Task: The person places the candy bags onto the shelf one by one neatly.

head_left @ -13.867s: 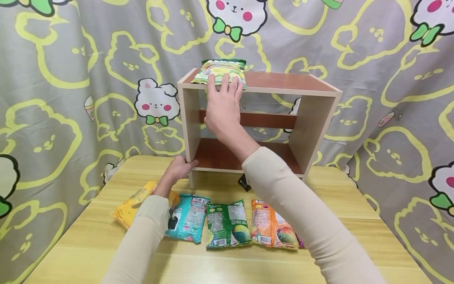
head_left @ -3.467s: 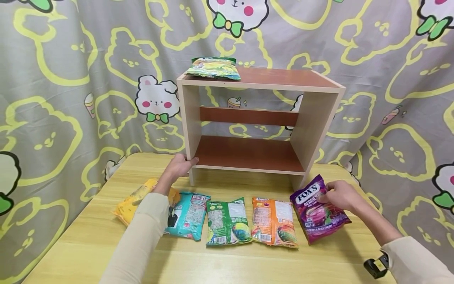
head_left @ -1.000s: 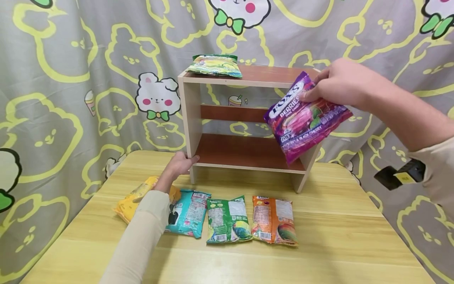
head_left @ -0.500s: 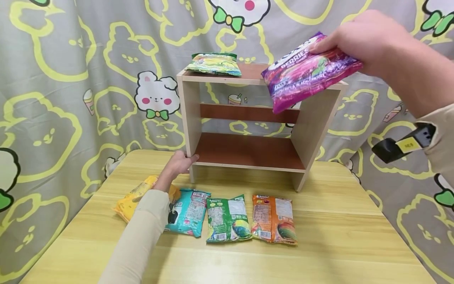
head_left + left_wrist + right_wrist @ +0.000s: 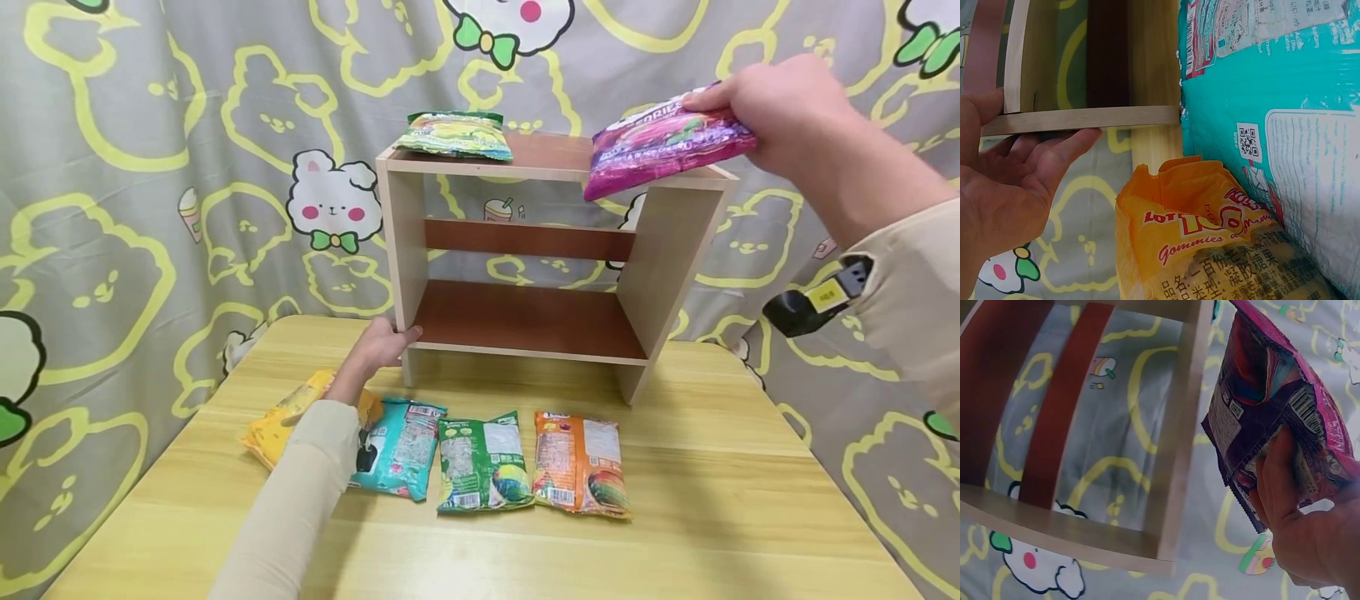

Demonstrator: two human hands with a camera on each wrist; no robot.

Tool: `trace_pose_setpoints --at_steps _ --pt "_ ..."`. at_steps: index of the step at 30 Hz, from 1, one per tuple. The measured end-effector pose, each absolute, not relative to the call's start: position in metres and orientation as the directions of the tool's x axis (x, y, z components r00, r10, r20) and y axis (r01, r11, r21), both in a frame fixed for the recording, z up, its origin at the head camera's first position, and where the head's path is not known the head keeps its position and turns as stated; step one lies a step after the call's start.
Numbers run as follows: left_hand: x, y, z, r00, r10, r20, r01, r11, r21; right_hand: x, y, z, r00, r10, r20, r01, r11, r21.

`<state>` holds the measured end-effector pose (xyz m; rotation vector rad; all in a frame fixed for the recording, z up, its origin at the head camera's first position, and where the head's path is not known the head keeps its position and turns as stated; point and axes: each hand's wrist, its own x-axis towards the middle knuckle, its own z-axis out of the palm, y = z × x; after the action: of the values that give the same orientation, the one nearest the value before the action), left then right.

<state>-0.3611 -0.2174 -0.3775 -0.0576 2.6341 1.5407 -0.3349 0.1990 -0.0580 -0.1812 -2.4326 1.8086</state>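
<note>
My right hand (image 5: 787, 108) grips a purple bag of berry candy (image 5: 667, 142) by its right end, close over the right part of the shelf top. In the right wrist view the candy bag (image 5: 1235, 419) shows its back, with the fingers (image 5: 1279, 469) spread under it and the shelf to its left. The small wooden shelf (image 5: 525, 321) stands at the back of the table. My left hand (image 5: 378, 346) grips its left side panel low down, thumb on the inner side. A green-yellow candy bag (image 5: 457, 136) lies on the shelf top at the left.
On the table (image 5: 480, 558) before the shelf lie a yellow gummies bag (image 5: 281, 417), partly behind the left forearm, a teal bag (image 5: 401, 450), a green bag (image 5: 483, 462) and an orange bag (image 5: 579, 462). A patterned curtain (image 5: 247, 167) hangs close behind the shelf.
My right hand has raised the purple candy bag from the table's right side to above the shelf top, then lowered and flattened it slightly. Earlier it left the green-yellow bag up there. Left hand unchanged.
</note>
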Motion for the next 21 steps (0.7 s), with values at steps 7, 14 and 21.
trace_pose_setpoints --at_steps 7,14,21 --pt "-0.361 -0.218 -0.379 -0.995 0.013 -0.096 -0.077 0.489 0.869 -0.348 0.195 -0.074 -0.987 0.158 -0.020 0.060 0.254 -0.965" --pt "-0.359 -0.218 -0.379 -0.996 0.014 -0.091 -0.072 0.495 0.866 -0.354 0.189 -0.083 -0.983 0.182 -0.032 0.083 0.278 -0.957" --pt "-0.360 -0.216 -0.379 -0.996 0.010 -0.090 -0.073 0.495 0.866 -0.358 0.182 -0.089 -0.971 0.239 0.009 0.093 0.410 -0.907"
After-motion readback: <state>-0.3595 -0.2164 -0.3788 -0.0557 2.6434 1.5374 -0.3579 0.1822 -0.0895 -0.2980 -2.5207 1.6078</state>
